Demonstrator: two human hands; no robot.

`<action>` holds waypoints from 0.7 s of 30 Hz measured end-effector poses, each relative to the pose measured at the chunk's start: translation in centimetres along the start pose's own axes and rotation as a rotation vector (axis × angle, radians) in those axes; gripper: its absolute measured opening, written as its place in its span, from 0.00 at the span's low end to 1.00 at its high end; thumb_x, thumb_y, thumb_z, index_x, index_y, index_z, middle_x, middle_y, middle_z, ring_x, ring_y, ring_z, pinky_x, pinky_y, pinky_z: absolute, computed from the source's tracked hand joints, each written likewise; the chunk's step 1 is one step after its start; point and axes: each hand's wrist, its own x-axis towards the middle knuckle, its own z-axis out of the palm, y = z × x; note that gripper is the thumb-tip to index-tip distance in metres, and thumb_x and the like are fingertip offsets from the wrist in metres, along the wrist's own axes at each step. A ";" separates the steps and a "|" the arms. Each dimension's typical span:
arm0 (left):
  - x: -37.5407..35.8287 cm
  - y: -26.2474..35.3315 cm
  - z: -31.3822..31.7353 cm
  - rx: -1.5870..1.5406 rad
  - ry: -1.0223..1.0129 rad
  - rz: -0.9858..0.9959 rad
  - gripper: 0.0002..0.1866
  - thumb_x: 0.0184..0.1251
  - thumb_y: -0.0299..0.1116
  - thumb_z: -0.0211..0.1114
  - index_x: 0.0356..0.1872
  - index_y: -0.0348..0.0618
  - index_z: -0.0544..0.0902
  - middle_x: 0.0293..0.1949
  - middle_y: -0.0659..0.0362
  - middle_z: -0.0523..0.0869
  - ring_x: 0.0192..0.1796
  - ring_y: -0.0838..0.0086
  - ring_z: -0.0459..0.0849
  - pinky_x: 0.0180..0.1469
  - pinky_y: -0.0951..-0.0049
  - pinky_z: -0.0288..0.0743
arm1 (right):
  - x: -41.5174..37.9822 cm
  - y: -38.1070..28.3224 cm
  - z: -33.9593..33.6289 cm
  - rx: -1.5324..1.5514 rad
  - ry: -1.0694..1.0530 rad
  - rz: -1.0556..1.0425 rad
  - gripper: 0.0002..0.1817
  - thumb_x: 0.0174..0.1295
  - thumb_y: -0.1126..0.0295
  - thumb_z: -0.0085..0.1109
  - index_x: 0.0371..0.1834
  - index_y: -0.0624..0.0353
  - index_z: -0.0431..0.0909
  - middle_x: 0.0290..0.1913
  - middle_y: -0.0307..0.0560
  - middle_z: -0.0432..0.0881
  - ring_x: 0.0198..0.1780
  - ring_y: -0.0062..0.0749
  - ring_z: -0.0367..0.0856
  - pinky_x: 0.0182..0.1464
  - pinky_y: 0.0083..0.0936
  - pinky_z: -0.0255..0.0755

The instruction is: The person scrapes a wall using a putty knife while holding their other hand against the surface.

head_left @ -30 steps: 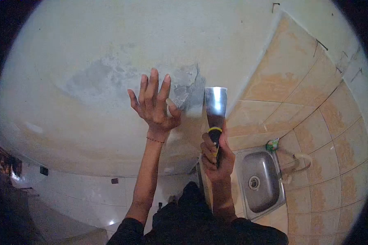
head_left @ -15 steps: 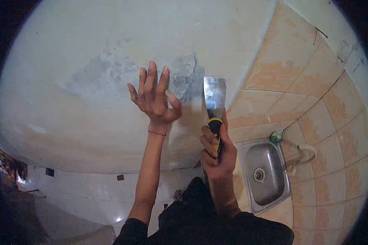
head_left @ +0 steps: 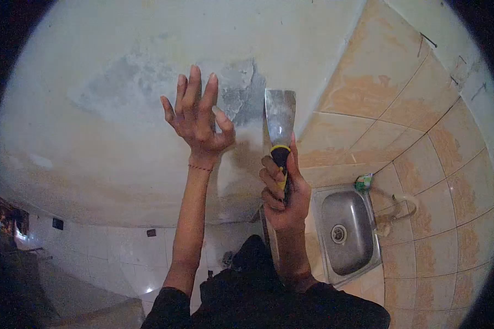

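In the head view my right hand (head_left: pixel 285 194) is wrapped round the black-and-yellow handle of a putty knife (head_left: pixel 280 114), its wide metal blade pointing up the wall. To its left, my left hand (head_left: pixel 198 118) has its fingers spread, with nothing in it, in front of the pale wall (head_left: pixel 93 164). Bare grey plaster (head_left: pixel 241 90) with a ragged, flaking edge shows just past the left fingers and left of the blade. Another scraped grey area (head_left: pixel 123 88) stretches further left, partly hidden behind my left hand.
A steel sink (head_left: pixel 346 230) is set in the counter at the right, with a tap (head_left: pixel 403 208) and a small green packet (head_left: pixel 363 182) beside it. Orange-patterned tiles (head_left: pixel 417 241) cover the right wall. White floor tiles (head_left: pixel 110 257) show at lower left.
The whole scene has shifted slightly left and up in view. Both hands keep nearly the same pose, and the putty knife blade now catches less glare.
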 end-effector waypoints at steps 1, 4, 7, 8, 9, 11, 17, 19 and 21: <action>-0.1 0.0 0.0 0.005 -0.004 -0.001 0.27 0.68 0.42 0.47 0.66 0.54 0.80 0.71 0.58 0.76 0.77 0.64 0.66 0.83 0.53 0.32 | -0.1 0.0 0.0 0.003 0.006 0.002 0.29 0.79 0.56 0.47 0.81 0.28 0.55 0.31 0.36 0.63 0.21 0.16 0.58 0.11 0.09 0.55; 0.1 0.1 0.0 0.001 0.001 0.005 0.28 0.68 0.41 0.46 0.67 0.55 0.79 0.72 0.58 0.76 0.77 0.65 0.66 0.83 0.53 0.32 | -0.1 -0.1 -0.1 0.038 -0.056 0.019 0.28 0.79 0.56 0.47 0.81 0.28 0.56 0.31 0.36 0.63 0.21 0.16 0.59 0.11 0.09 0.57; 0.2 0.2 -0.1 -0.008 0.010 0.006 0.28 0.68 0.42 0.46 0.67 0.55 0.79 0.72 0.58 0.75 0.77 0.65 0.66 0.82 0.52 0.33 | -0.1 -0.3 0.0 0.160 -0.085 0.052 0.28 0.80 0.56 0.46 0.81 0.28 0.56 0.30 0.37 0.63 0.21 0.16 0.60 0.11 0.09 0.57; 0.2 0.2 -0.1 -0.001 0.005 0.008 0.28 0.68 0.42 0.46 0.67 0.55 0.79 0.72 0.58 0.75 0.77 0.65 0.66 0.82 0.52 0.33 | 0.0 -0.1 -0.1 0.164 -0.101 0.044 0.26 0.81 0.57 0.43 0.80 0.31 0.56 0.31 0.38 0.63 0.21 0.17 0.59 0.11 0.10 0.57; 0.1 0.2 -0.1 0.004 0.000 0.010 0.28 0.69 0.42 0.46 0.67 0.55 0.79 0.72 0.58 0.75 0.77 0.64 0.66 0.82 0.52 0.33 | 0.0 0.1 -0.5 0.168 -0.116 0.034 0.25 0.82 0.58 0.40 0.79 0.33 0.57 0.32 0.39 0.62 0.21 0.17 0.59 0.11 0.11 0.57; 0.1 0.3 -0.2 0.007 0.003 0.015 0.26 0.72 0.44 0.44 0.66 0.53 0.80 0.72 0.56 0.76 0.77 0.61 0.67 0.82 0.51 0.35 | 0.1 0.4 -0.8 0.168 -0.151 0.014 0.24 0.83 0.59 0.37 0.79 0.34 0.55 0.33 0.40 0.61 0.22 0.18 0.58 0.11 0.12 0.57; 0.2 0.4 -0.3 0.012 -0.005 0.008 0.27 0.69 0.41 0.46 0.67 0.54 0.79 0.72 0.57 0.75 0.77 0.63 0.67 0.82 0.51 0.34 | 0.8 0.1 -0.2 0.113 -0.180 -0.002 0.29 0.81 0.58 0.41 0.83 0.31 0.48 0.32 0.40 0.62 0.22 0.18 0.60 0.11 0.11 0.58; 0.2 0.2 -0.1 0.017 -0.010 0.013 0.28 0.67 0.40 0.46 0.68 0.54 0.78 0.72 0.58 0.75 0.77 0.64 0.66 0.82 0.51 0.34 | 0.3 0.0 0.1 0.006 -0.136 -0.013 0.33 0.80 0.56 0.46 0.83 0.31 0.46 0.31 0.37 0.63 0.22 0.16 0.60 0.12 0.08 0.58; 0.1 0.1 -0.1 0.029 -0.008 0.019 0.29 0.67 0.40 0.46 0.68 0.54 0.78 0.72 0.58 0.75 0.77 0.64 0.66 0.82 0.51 0.33 | 0.2 -0.1 -0.5 0.051 -0.162 0.007 0.32 0.80 0.57 0.45 0.84 0.31 0.46 0.31 0.37 0.63 0.22 0.16 0.61 0.12 0.09 0.58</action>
